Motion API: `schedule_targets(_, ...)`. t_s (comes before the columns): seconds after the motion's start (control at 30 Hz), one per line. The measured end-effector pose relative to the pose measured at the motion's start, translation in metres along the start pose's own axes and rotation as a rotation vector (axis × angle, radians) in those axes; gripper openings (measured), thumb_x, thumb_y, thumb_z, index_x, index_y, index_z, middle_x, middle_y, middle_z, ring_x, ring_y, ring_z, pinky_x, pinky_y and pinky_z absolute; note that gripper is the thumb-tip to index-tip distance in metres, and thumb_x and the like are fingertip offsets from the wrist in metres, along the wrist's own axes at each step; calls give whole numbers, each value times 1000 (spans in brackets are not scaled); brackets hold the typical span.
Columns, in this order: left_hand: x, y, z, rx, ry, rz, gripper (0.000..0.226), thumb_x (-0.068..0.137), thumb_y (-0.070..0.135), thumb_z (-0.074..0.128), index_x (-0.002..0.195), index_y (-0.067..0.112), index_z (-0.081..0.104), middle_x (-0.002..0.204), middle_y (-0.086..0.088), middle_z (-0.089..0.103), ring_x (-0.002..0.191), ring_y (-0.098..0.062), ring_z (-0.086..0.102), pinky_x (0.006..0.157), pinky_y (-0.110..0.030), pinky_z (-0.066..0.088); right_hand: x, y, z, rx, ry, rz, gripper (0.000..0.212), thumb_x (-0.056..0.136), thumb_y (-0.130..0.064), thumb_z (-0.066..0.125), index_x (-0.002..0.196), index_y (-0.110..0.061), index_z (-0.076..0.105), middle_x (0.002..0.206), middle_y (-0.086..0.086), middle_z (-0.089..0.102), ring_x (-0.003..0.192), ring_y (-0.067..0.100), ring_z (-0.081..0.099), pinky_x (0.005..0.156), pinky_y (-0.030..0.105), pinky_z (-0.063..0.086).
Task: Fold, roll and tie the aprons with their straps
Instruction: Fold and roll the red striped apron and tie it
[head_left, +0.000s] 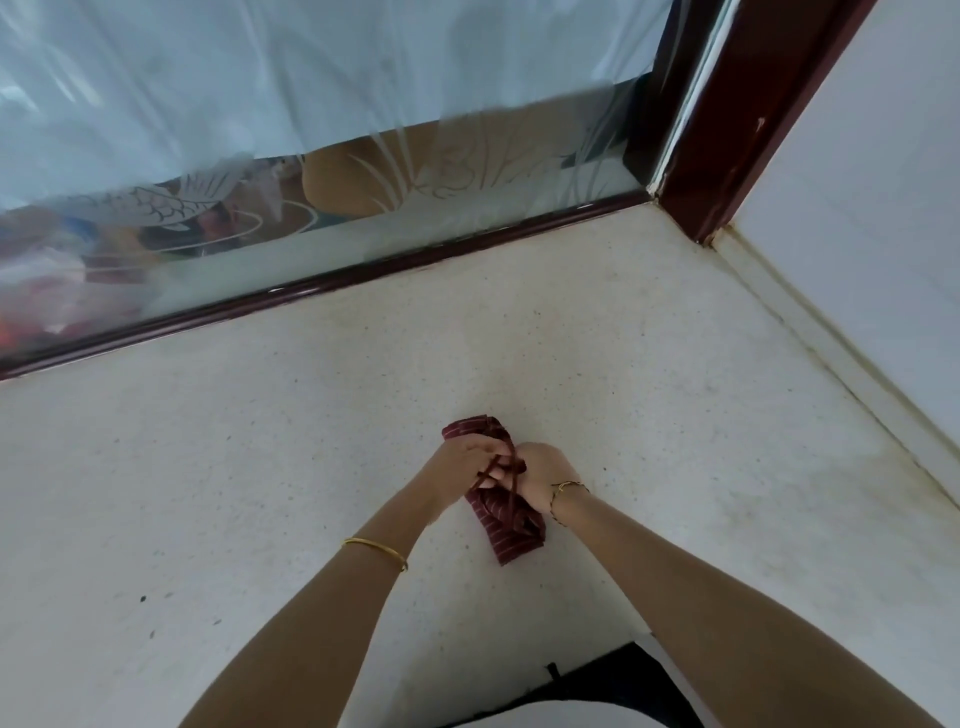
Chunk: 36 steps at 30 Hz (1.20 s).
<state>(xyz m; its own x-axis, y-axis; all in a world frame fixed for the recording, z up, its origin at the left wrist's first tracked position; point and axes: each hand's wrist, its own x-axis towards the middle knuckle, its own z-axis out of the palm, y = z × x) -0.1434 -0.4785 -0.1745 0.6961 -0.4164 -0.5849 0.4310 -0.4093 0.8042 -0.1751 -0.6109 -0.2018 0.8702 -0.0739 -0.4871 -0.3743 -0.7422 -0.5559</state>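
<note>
1. Head view, progress: the apron (511, 530), dark red with thin pale stripes, is already folded and rolled into a short bundle. It lies on the pale speckled surface (260, 467) just below the centre of the frame. The strap (513, 491) is wound around its middle and crosses itself between the hands, so I judge the tying step to be under way. The knot does not look finished. No other aprons are in sight.

2. Head view, left hand (462, 462): it sits over the upper part of the roll, fingers curled, with the strap running across them. It seems to pinch one strap end, though the fingers overlap too closely to be sure which end.

3. Head view, right hand (543, 475): it is clenched around the strap at the right side of the roll and touches the left hand. A thin bracelet (567, 489) circles its wrist.

4. Head view, surroundings: an etched glass pane (363, 182) in a dark red frame (363, 270) fills the upper left of the frame.
</note>
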Motion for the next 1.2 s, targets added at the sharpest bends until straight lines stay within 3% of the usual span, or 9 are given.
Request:
schedule_targets(0.13,8,-3,-1,248,-34,80,47,84,-14,38,114,9,66,82,2,60,68,-4,53,64,-13,44,-5,3,-9,37,-32,-109,25,91,-16,55,66,-10,55,63,0,47,63,14,45,55,23,33)
schedule_targets(0.23,14,-6,1,572,-84,218,32,78,-7,48,90,11,71,75,-2,64,68,-12,57,65,-22,44,-6,-1,-15,-45,-50,-176,29,94,-21,52,80,1,64,71,6,52,68,17,48,57,24,34)
schedule_targets(0.3,16,-9,3,571,-24,214,13,81,1,57,74,8,65,69,-3,57,65,-15,52,62,-22,40,-5,-4,-18,-43,-24,-199,30,95,-23,51,75,-5,61,69,4,52,64,15,47,54,22,33)
schedule_targets(0.4,19,-15,5,518,80,180,18,89,19,61,75,9,65,69,-2,56,62,-12,49,61,-26,41,-5,-5,-27,182,101,-159,31,96,-19,49,67,-11,53,68,0,56,53,5,44,50,16,35)
schedule_targets(0.53,15,-14,6,431,68,178,21,93,21,56,85,6,68,72,-4,55,62,-11,46,58,-20,37,-5,-3,-36,466,67,-4,23,98,-3,37,106,-7,58,92,7,58,54,11,52,45,16,45)
schedule_targets(0.63,14,-13,6,419,51,176,23,94,8,49,103,10,70,75,3,55,65,-7,48,57,-11,38,-3,-1,-29,229,-113,10,29,97,-2,38,120,-12,54,88,4,57,66,18,57,53,23,49)
schedule_targets(0.77,11,-10,6,86,47,99,20,94,3,46,98,10,64,66,4,52,57,-8,45,49,-13,37,-2,5,-18,67,33,-3,15,95,-12,49,105,-10,60,94,8,64,80,24,62,76,37,55)
schedule_targets(1.0,20,-12,4,132,105,54,24,98,16,47,108,9,67,64,0,56,43,0,46,47,-10,36,-10,6,-26,41,187,-65,10,88,-21,60,88,-13,65,85,-2,65,78,17,61,74,35,54)
schedule_targets(1.2,21,-9,5,121,139,35,17,88,12,61,93,-1,70,67,2,62,49,0,48,47,-9,36,-16,0,-26,-124,5,-159,13,86,-27,63,89,-16,70,91,-2,67,82,13,60,71,26,48)
